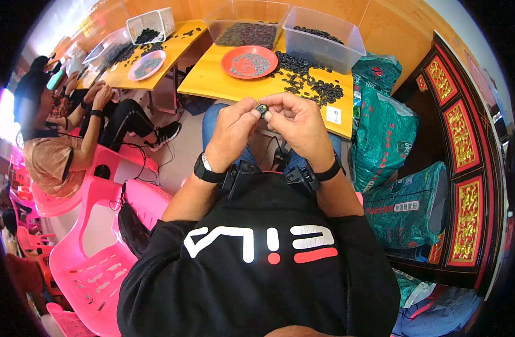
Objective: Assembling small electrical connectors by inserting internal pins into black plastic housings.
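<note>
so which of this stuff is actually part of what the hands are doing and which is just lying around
In use:
left hand
right hand
small black part, pinched between both hands
loose black parts on the yellow table
red plate
clear bins

Lying about:
green sacks
pink chairs
white basket on the other table

Bright daylight glares at the left edge; fisheye bends the dark-cornered rim.
</note>
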Tool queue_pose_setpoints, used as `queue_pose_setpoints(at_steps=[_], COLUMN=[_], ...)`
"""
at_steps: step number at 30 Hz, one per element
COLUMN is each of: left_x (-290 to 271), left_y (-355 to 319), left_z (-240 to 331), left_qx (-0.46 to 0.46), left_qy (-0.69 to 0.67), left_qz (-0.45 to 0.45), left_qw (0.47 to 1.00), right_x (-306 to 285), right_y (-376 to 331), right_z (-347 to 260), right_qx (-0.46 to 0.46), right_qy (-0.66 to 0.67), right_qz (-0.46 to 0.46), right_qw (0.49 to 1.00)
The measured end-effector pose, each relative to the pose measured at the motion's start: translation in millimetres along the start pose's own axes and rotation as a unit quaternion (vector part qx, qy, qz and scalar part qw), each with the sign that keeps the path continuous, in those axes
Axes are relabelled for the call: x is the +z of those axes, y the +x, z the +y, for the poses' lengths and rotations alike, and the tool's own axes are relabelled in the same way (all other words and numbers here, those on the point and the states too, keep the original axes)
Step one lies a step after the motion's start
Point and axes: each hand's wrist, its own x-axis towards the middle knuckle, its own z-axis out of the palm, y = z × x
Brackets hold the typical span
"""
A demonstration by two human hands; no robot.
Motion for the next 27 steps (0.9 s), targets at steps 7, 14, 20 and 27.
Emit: queue_pose_setpoints(at_steps=[7, 14, 20, 27], left_x=[9, 4, 3, 8], left_y=[-4, -2, -3, -3], left_z=[8, 2, 1, -5], left_qx=[0.169, 0.208, 0.22, 0.237], left_qy=[0.196, 0.204, 0.191, 0.191], left_qz=[0.045, 0.012, 0.015, 0.02], left_qw=[0.965, 0.956, 0.957, 0.952], right_x=[1, -4, -3, -4], right_y=[-1, -4, -4, -6], right_z=[-2, -13, -7, -12], right_qx=[-0.02, 0.02, -0.064, -0.049], right_qy=[0.069, 0.111, 0.022, -0.001], right_qz=[0.033, -0.025, -0.025, -0.022], right_qw=[0.997, 0.993, 0.997, 0.999])
